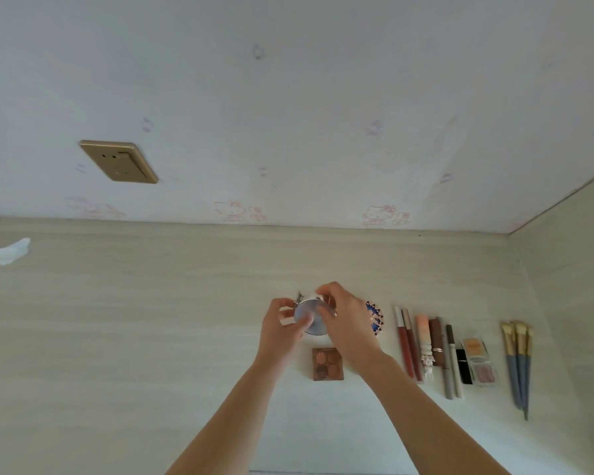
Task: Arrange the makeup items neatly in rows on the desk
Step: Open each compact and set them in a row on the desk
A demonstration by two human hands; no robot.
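Both hands meet over the middle of the pale wooden desk [151, 337]. My left hand [282, 323] and my right hand [343, 320] both grip a round silver-blue compact [311, 320] from either side. Just below it lies a square brown eyeshadow palette [327, 364]. Right of my right hand a round blue patterned item [376, 317] peeks out. Further right lies a row: two red lip tubes [408, 341], a peach tube [424, 341], a brown tube [437, 341], grey pencils [450, 365], a black lipstick [464, 368] and a blush palette [479, 361].
Three blue-handled brushes [518, 368] lie at the far right near the desk's side wall [570, 303]. A white crumpled tissue [6, 252] sits at the far left. A gold wall socket [119, 161] is on the wallpapered wall behind.
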